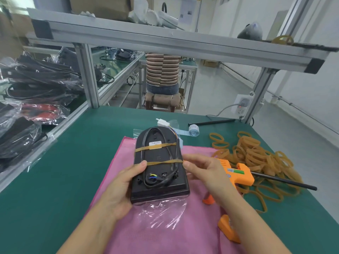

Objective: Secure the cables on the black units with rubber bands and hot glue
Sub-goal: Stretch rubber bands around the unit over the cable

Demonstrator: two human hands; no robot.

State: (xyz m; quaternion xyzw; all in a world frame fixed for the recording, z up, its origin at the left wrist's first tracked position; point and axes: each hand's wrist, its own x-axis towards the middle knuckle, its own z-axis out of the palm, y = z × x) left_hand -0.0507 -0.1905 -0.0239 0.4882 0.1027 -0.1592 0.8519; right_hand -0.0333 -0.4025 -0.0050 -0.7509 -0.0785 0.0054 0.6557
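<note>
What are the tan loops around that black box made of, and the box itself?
The tan bands look like rubber: matte, thin, stretched taut across the cable. The black unit seems to be moulded plastic with a dull, slightly grainy sheen, though painted metal can't be ruled out.

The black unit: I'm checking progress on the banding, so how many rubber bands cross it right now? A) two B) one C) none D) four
A: two tan rubber bands cross the black unit, one over the white label and one lower down, level with the fingertips of both hands.
</note>
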